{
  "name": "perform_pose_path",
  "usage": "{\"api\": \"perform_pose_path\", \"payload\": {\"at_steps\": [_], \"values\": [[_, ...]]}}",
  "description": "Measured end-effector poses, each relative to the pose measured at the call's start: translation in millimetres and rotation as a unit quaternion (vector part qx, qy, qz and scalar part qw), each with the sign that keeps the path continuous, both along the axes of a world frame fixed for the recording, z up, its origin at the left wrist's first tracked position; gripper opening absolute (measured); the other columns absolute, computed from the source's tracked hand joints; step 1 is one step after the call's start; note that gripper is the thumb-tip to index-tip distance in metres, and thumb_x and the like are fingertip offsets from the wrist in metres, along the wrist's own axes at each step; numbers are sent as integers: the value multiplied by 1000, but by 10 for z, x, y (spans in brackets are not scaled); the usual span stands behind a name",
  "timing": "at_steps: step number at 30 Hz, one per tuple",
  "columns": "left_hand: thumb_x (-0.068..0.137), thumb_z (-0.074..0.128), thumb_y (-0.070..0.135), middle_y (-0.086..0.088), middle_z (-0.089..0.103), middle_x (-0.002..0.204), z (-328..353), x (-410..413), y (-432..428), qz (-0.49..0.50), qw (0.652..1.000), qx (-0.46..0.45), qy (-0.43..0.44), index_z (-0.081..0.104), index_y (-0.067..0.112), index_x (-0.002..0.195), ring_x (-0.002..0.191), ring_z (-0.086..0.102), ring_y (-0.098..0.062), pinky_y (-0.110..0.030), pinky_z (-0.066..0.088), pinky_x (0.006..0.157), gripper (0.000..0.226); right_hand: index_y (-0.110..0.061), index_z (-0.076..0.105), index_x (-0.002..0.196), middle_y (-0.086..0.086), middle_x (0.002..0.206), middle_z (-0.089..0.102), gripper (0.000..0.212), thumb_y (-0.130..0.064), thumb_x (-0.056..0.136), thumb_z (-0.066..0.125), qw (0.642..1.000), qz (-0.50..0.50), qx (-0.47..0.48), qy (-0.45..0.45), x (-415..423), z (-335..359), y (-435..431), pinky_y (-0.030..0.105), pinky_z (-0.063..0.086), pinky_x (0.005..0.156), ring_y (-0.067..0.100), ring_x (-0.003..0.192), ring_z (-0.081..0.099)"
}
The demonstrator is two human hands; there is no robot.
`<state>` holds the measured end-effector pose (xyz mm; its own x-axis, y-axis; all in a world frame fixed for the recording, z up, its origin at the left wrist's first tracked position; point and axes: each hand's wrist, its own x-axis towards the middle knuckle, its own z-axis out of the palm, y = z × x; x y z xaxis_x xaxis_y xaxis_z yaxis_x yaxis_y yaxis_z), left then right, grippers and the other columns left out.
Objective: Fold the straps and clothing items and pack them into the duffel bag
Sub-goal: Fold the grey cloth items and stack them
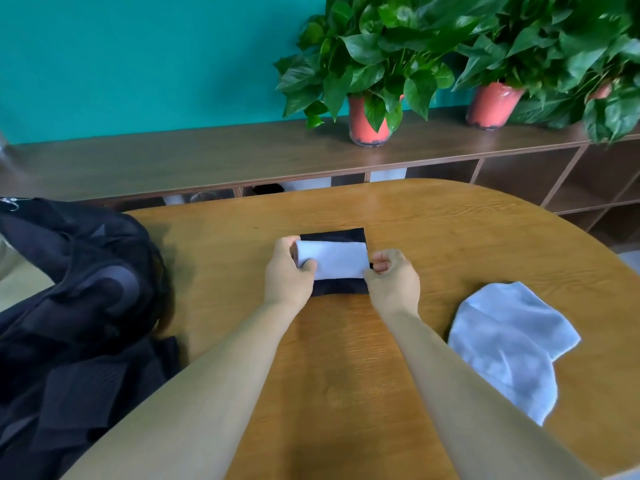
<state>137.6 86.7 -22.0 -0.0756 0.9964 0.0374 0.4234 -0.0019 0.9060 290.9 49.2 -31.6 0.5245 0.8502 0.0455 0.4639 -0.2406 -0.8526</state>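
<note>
Your black duffel bag (pixel 69 289) slumps at the left of the frame, soft and shapeless. At lower right a white garment (pixel 512 348) lies crumpled on the table (pixel 450 223); it looks light and limp, so lift it by its edges. At centre, a folded black cloth (pixel 346 234) lies flat under a white strap (pixel 336 259). Your left hand (pixel 287 271) grips the strap's left end and your right hand (pixel 393 282) pinches its right end. The strap will probably unfold if you let go, so hold both ends.

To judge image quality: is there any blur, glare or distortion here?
Head view: sharp where left hand and right hand hold the strap; right plant blurred; wide lens bends shelf and table edges; faint glare on the table.
</note>
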Motion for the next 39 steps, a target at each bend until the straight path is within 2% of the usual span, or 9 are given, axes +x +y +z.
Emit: {"api": "perform_pose_path", "payload": {"at_steps": [2, 6, 12, 16, 21, 28, 31, 35, 39], "values": [[91, 60, 13, -1, 55, 128, 13, 27, 8, -10, 1000, 19, 15, 43, 20, 135, 117, 52, -16, -24, 43, 93, 48, -22, 60, 106, -4, 101, 59, 25, -12, 83, 62, 1000, -1, 15, -11, 1, 1, -1, 28, 50, 77, 11, 88, 57], [92, 60, 12, 0, 54, 130, 67, 102, 34, -27, 999, 29, 5, 44, 20, 135, 121, 51, -15, -23, 41, 95, 47, -18, 62, 107, -6, 103, 54, 28, -3, 84, 56, 998, -15, 54, -10, -4, 56, -6, 25, 49, 78, 10, 87, 55], [94, 57, 16, -6, 52, 132, 69, 105, 36, -29, 996, -6, 88, 34, 18, 143, 101, 48, -13, -22, 39, 81, 54, -16, 63, 109, -1, 108, 56, 26, -5, 86, 56, 1000, -8, 17, -19, 10, 0, 20, 27, 49, 81, 13, 91, 56], [93, 60, 18, -6, 47, 141, 90, 62, -12, -22, 997, -10, 72, 29, 17, 147, 126, 47, -21, -26, 38, 96, 62, -16, 64, 107, 0, 107, 57, 23, -6, 87, 57, 1000, -8, 19, -23, 12, -5, -5, 23, 45, 76, 12, 89, 55], [96, 55, 19, -7, 41, 146, 179, -22, -168, -9, 993, 5, 116, 28, 17, 148, 133, 40, -22, -35, 36, 107, 58, -16, 63, 109, -1, 110, 55, 24, -7, 89, 53, 999, -12, 28, -35, 16, 68, -152, 23, 42, 73, 10, 85, 52], [98, 46, 15, -3, 42, 141, 247, 9, -669, -80, 975, 84, 190, 42, 16, 140, 119, 47, -18, -21, 33, 88, 41, -20, 63, 104, -4, 106, 55, 22, -11, 88, 51, 996, -20, 41, -72, 114, 163, -694, 24, 41, 68, 10, 79, 52], [99, 46, 15, 1, 44, 139, 169, 75, -929, -139, 968, 79, 192, 49, 16, 134, 115, 50, -14, -19, 34, 88, 35, -22, 63, 105, -4, 107, 56, 25, -13, 85, 51, 990, -48, 32, -131, 291, 124, -1049, 31, 46, 69, 18, 87, 56], [99, 44, 16, 4, 40, 141, 98, 151, -1224, -183, 960, 55, 205, 52, 18, 132, 122, 47, -14, -18, 32, 92, 34, -18, 63, 116, 6, 119, 57, 32, -16, 86, 52, 958, -94, -56, -266, 674, 0, -1499, 38, 36, 93, 27, 115, 45], [100, 44, 16, 3, 39, 142, 56, 173, -1451, -217, 949, 46, 222, 53, 18, 131, 128, 43, -13, -18, 30, 99, 33, -20, 61, 120, 2, 130, 49, 32, -19, 92, 45, 950, -90, -149, -261, 763, -102, -1838, 35, 35, 94, 26, 117, 40]]}}
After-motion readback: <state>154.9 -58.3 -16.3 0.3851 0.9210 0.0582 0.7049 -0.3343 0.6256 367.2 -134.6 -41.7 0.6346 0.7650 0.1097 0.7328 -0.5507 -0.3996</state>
